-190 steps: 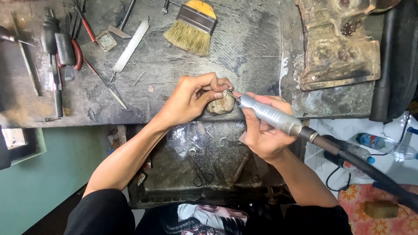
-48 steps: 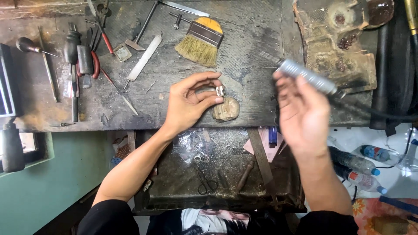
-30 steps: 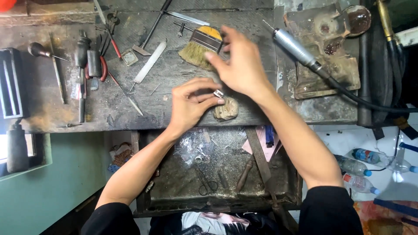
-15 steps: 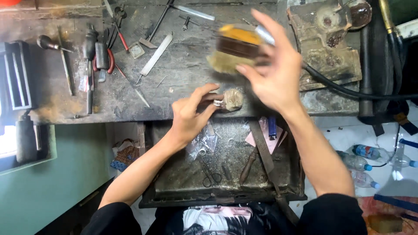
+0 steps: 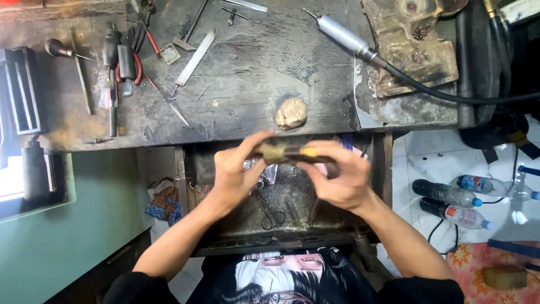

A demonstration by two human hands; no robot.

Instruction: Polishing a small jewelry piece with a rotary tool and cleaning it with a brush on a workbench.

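- Sitting at my dark, scarred workbench [image 5: 253, 95], I have both hands drawn in over the open drawer tray [image 5: 281, 225] under its front edge.
- That tray holds grey filings and loose tools — a small pair of scissors [image 5: 270, 217] among them; the rest is too dim to name.
- Off to the right, plastic bottles [image 5: 450, 200] lie on the pale floor.
- Up on the bench the rotary handpiece [image 5: 343, 35] lies set down on its black hose, untouched, so by my reckoning the grinding is paused.
- My right hand [image 5: 343, 183] is wrapped around a flat brush [image 5: 292, 153], its yellow band just showing.
- My left hand [image 5: 239, 174] is pinched narrow against the bristle end; whether a small piece sits between the fingers, I cannot tell — it is blurred.
- Brushing looks to be the step in hand, judging by that grip.
- The tan, lumpy block [image 5: 291, 112] rests alone near the bench edge, apart from both hands.
- Smallest of all, a pale flat file [image 5: 194, 56] and red-handled pliers [image 5: 135, 65] lie further left.
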